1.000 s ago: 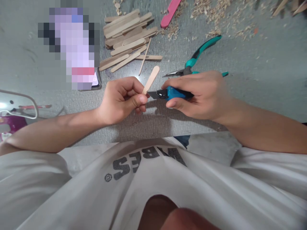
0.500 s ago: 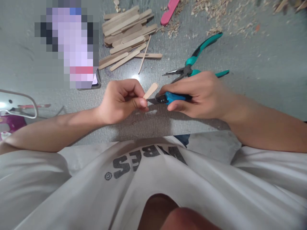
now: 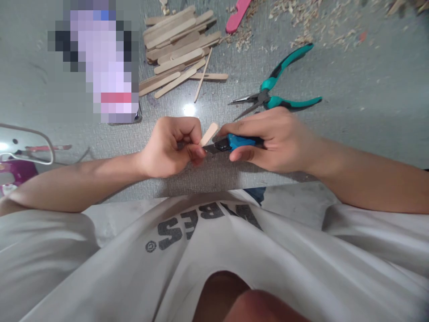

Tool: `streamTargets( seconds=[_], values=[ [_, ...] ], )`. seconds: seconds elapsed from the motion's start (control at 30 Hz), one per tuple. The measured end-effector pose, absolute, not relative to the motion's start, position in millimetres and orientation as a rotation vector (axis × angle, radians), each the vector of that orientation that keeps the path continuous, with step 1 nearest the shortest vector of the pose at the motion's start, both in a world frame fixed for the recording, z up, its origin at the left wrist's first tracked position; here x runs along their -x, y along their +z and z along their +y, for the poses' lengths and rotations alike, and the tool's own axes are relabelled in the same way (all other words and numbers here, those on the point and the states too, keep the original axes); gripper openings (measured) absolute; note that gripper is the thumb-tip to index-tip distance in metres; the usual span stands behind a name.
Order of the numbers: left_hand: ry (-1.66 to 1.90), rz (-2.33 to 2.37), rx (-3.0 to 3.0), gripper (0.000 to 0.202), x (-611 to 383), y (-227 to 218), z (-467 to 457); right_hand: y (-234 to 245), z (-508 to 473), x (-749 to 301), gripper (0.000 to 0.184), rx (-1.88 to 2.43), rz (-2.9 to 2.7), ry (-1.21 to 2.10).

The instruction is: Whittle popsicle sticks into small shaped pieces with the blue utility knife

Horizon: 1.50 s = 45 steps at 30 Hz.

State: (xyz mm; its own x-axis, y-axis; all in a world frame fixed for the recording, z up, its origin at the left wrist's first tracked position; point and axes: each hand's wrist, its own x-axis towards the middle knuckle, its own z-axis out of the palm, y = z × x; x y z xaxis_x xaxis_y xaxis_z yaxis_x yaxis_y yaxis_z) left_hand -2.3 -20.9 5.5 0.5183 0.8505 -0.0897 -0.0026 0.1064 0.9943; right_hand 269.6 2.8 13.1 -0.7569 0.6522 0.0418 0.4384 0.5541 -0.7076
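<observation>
Between the thumb and fingers of my left hand (image 3: 172, 150) is a pale wooden popsicle stick (image 3: 210, 133); its rounded end sticks out up and to the right, the rest is hidden in the grip. My right hand (image 3: 276, 141) is closed around a blue and black utility knife (image 3: 237, 141). The knife's short dark blade points left and meets the stick's lower edge close to my left thumb; whether it cuts into the wood I cannot tell.
Long-nose pliers (image 3: 264, 96) with teal handles lie spread just beyond my right hand. A heap of popsicle sticks (image 3: 177, 49) lies farther back, beside a pink tool (image 3: 237, 17) and wood shavings (image 3: 301, 22). A blurred-out device (image 3: 107, 67) is at left, near a white cable (image 3: 50, 150).
Both hands have shifted slightly toward me, with the stick and knife. The stick's free end sits a little lower and farther left. Both grips stay closed.
</observation>
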Motion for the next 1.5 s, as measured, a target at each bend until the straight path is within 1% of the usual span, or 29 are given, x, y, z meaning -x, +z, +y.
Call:
streamTargets(
  seconds=[0.17,0.23,0.33,0.57,0.77,0.87,0.93,1.03,1.1,1.23,1.5],
  values=[
    [0.761,0.832,-1.326,0.020,2.3,6.4,-23.1,15.6,1.9,-267.2,0.066,0.834,-2.455,1.068],
    [0.775,0.859,-1.307,0.021,1.5,6.7,-23.4,15.1,1.7,-266.4,0.064,0.825,-2.440,1.056],
    [0.773,0.831,-1.287,0.026,1.1,7.1,-21.5,14.4,0.6,-264.9,0.066,0.862,-2.468,1.009],
    [0.772,0.758,-1.173,0.058,0.0,1.9,-15.8,9.9,-0.5,-264.7,0.070,1.019,-2.464,0.673],
    [0.791,0.762,-1.077,0.061,-2.5,1.6,-15.9,1.8,0.4,-267.7,0.074,1.038,-2.446,0.380],
    [0.799,0.783,-0.996,0.060,-3.6,4.4,-15.4,-0.1,0.9,-269.6,0.078,1.082,-2.437,0.309],
    [0.803,0.802,-0.961,0.060,-4.4,6.2,-15.2,0.2,1.5,-271.1,0.077,1.058,-2.441,0.307],
    [0.789,0.823,-0.961,0.063,-5.1,8.3,-14.8,2.7,2.2,-272.8,0.069,0.958,-2.415,0.338],
    [0.788,0.835,-0.983,0.064,-5.2,8.9,-14.6,5.4,2.3,-273.2,0.066,0.974,-2.420,0.395],
    [0.803,0.835,-1.010,0.061,-4.8,8.1,-14.5,9.5,2.8,-273.6,0.070,1.097,-2.488,0.520],
    [0.800,0.816,-0.975,0.061,-5.2,8.7,-14.7,8.2,4.9,-275.0,0.071,1.117,-2.480,0.629]
  ],
)
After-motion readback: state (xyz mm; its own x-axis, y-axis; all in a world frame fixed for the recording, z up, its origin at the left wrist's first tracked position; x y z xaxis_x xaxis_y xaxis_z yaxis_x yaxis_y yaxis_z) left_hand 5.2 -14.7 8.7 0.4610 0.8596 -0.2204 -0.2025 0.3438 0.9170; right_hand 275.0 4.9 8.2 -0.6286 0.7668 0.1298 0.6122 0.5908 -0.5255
